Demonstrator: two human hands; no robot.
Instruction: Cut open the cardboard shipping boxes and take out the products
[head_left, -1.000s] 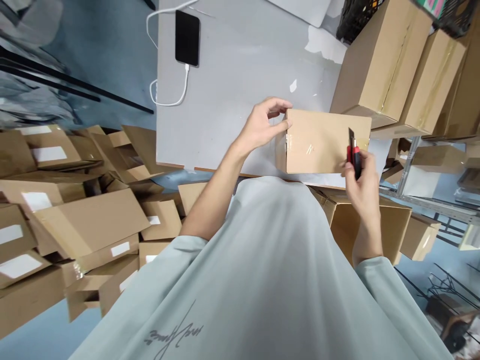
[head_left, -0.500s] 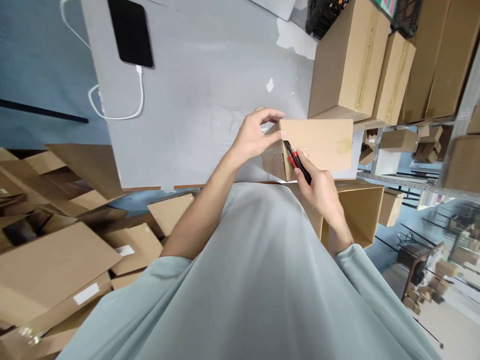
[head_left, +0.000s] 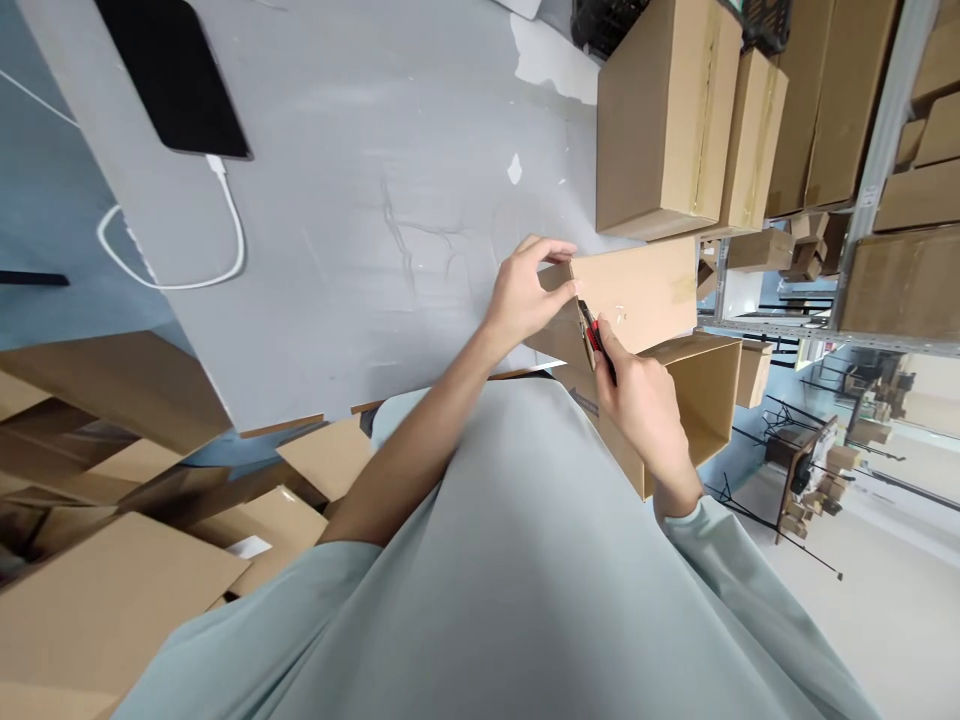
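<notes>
A small cardboard box (head_left: 645,285) stands at the right front of the grey table (head_left: 337,250). My left hand (head_left: 529,285) grips its left upper edge, the thumb on the top face and the fingers round the far side. My right hand (head_left: 637,395) is closed round a black and red box cutter (head_left: 594,330). The cutter's tip lies against the box's left edge, just below my left thumb. The lower part of the box is partly hidden by my right hand.
Taller cardboard boxes (head_left: 660,120) stand behind on the right. A phone (head_left: 176,80) with a white cable (head_left: 238,235) lies at the left. An open carton (head_left: 701,400) is at the right, below table height. Loose cartons (head_left: 112,600) fill the floor at left. Shelving (head_left: 862,220) stands farther right.
The cutter has moved slightly along the box's left edge, towards me. The box is turned a little and my view has shifted. Both hands keep their hold.
</notes>
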